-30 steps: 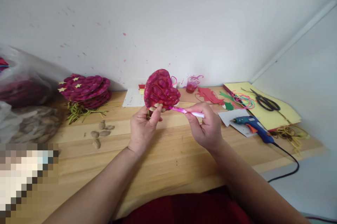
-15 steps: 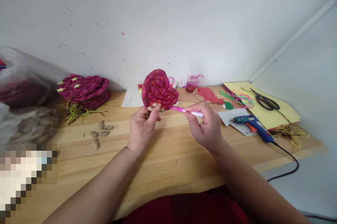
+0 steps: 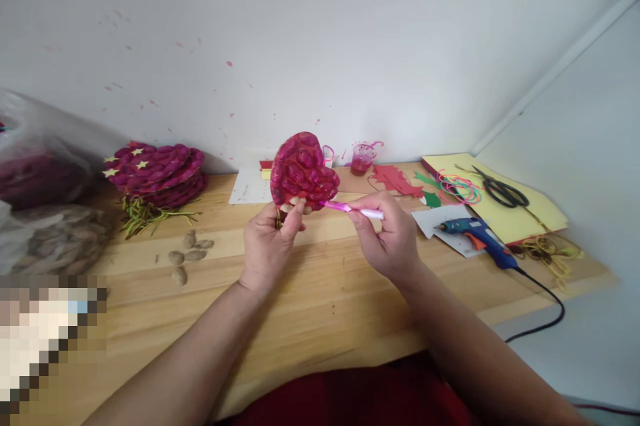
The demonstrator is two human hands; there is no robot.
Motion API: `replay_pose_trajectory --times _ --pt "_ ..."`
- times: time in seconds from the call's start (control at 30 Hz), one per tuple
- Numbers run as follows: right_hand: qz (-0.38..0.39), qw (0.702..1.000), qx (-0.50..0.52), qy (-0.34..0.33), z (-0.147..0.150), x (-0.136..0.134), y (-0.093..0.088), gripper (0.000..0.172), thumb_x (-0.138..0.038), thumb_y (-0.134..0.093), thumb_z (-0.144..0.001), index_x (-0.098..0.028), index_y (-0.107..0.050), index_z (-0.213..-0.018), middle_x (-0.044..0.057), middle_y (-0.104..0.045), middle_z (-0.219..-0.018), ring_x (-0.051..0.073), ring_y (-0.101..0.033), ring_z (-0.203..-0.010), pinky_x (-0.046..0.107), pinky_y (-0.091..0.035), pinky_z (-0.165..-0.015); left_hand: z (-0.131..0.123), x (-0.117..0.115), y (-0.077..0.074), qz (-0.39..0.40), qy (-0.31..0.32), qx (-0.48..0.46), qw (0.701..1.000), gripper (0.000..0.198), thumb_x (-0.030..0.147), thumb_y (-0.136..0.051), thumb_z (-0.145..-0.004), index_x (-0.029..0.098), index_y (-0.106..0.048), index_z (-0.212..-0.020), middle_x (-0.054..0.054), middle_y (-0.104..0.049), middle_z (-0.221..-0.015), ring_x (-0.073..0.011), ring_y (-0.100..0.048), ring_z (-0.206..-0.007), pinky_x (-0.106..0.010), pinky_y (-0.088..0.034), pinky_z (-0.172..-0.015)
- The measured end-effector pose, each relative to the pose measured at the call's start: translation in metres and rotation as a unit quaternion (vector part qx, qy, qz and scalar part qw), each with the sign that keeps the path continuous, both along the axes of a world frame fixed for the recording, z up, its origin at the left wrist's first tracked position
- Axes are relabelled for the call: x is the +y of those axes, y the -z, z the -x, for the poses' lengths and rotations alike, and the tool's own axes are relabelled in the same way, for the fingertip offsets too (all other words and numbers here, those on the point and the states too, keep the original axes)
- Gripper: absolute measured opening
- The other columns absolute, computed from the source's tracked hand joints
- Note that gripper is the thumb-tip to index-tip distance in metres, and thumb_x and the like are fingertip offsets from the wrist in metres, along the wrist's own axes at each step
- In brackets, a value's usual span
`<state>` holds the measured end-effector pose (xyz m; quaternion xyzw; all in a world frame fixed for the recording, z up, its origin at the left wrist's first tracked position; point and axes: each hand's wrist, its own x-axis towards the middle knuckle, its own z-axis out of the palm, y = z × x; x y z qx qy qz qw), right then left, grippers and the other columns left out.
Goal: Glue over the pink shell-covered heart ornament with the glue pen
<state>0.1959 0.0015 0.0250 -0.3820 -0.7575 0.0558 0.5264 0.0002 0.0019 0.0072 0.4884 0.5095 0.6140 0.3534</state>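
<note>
My left hand (image 3: 270, 239) grips the lower edge of a heart-shaped piece (image 3: 301, 169) covered in peanuts, thumb in front. Magenta paint coats most of its peanuts, while a few near my thumb are still bare tan. Pinched in my right hand (image 3: 387, 233) is a paintbrush (image 3: 371, 213) with a white handle, its pink tip touching the lower right of the heart. Behind, by the wall, stands a clear cup (image 3: 363, 161) of magenta paint. A stack of magenta peanut-covered pieces (image 3: 157, 173) with yellow stars lies to the left.
Loose peanuts (image 3: 194, 255) lie left of my hands, near a plastic bag of peanuts (image 3: 65, 239). On the right are a blue glue gun (image 3: 480, 237) with a black cord, scissors (image 3: 503, 191), yellow sheets (image 3: 537, 213), coloured cords (image 3: 457, 187) and red paper cutouts (image 3: 397, 179).
The brush tip has shifted slightly left along the lower edge of the heart. My left hand keeps its hold, and the whole view has moved a little.
</note>
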Motion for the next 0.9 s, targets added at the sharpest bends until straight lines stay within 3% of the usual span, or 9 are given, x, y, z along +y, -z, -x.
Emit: replay_pose_trajectory --times 0.13,0.3,0.5,0.9 --pt "0.006 1.0 0.019 0.017 -0.0015 0.0017 0.002 0.007 -0.019 -0.064 -0.093 -0.022 -0.065 -0.099 0.003 -0.071 -0.09 0.017 -0.067 -0.083 0.032 -0.053 -0.075 0.0006 0.0032 0.0029 0.029 -0.001 -0.054 0.998 0.025 0.041 -0.074 -0.084 0.018 -0.069 -0.075 -0.001 -0.066 -0.063 -0.0118 -0.057 -0.057 -0.023 -0.042 -0.054" --pt "0.086 0.987 0.132 0.015 -0.001 0.0058 0.0086 0.01 -0.03 -0.063 -0.096 -0.022 -0.065 -0.101 0.003 -0.071 -0.088 0.016 -0.066 -0.077 0.031 -0.052 -0.071 -0.0014 0.0067 0.0057 0.103 0.027 -0.203 0.973 0.036 0.047 -0.083 -0.071 0.017 -0.066 -0.081 -0.002 -0.067 -0.065 -0.0084 -0.051 -0.049 -0.021 -0.021 -0.04" --pt "0.103 0.984 0.14 0.025 -0.0017 0.0062 0.0089 0.011 -0.032 -0.063 -0.096 -0.021 -0.065 -0.099 0.001 -0.069 -0.083 0.015 -0.063 -0.073 0.03 -0.05 -0.07 -0.0032 0.007 0.0004 0.139 0.036 -0.306 0.941 0.048 0.042 -0.093 -0.055 0.016 -0.062 -0.08 -0.001 -0.071 -0.079 -0.0056 -0.056 -0.052 -0.017 -0.019 -0.039" --pt "0.092 0.984 0.153 0.019 -0.0004 0.0036 0.0089 0.01 -0.03 -0.064 -0.096 -0.022 -0.065 -0.101 0.001 -0.068 -0.083 0.014 -0.063 -0.073 0.029 -0.049 -0.068 -0.0018 0.0079 0.0012 0.144 0.051 -0.326 0.933 0.044 0.04 -0.092 -0.06 0.016 -0.062 -0.082 -0.001 -0.073 -0.08 -0.0048 -0.057 -0.052 -0.016 -0.02 -0.037"
